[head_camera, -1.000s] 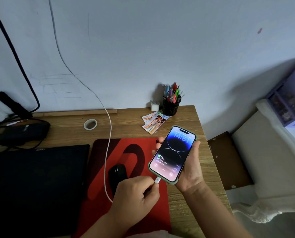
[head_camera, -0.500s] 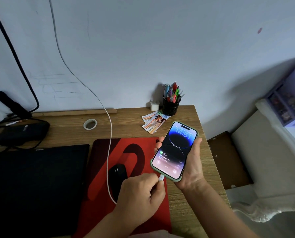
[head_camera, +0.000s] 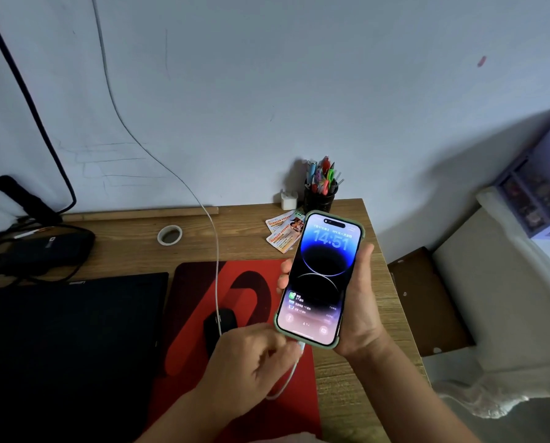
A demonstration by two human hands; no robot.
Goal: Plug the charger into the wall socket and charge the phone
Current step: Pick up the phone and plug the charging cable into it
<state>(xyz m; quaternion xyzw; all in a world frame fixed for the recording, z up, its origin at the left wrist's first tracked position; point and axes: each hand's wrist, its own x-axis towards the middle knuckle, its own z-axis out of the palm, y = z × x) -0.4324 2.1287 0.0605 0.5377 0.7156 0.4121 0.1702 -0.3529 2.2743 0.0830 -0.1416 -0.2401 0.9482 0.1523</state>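
Observation:
My right hand (head_camera: 360,302) holds the phone (head_camera: 321,276), in a green case with its lock screen lit, tilted above the desk's right side. The white charging cable (head_camera: 216,266) comes down the wall, crosses the red mouse pad and loops under my left hand (head_camera: 251,362). Its white plug (head_camera: 300,346) sits in the phone's bottom edge. My left fingertips are at the plug, slightly blurred and loosely curled. The wall socket is out of view above.
On the wooden desk (head_camera: 347,394) are a closed black laptop (head_camera: 69,346), a black mouse (head_camera: 219,327) on a red pad (head_camera: 254,292), a tape roll (head_camera: 169,235), cards (head_camera: 283,233), a pen holder (head_camera: 320,193), a white adapter cube (head_camera: 289,199) and black power cords (head_camera: 33,247).
The phone rose and stood more upright. My left hand pushed the plug up into the phone's bottom edge; the cable now loops below that hand.

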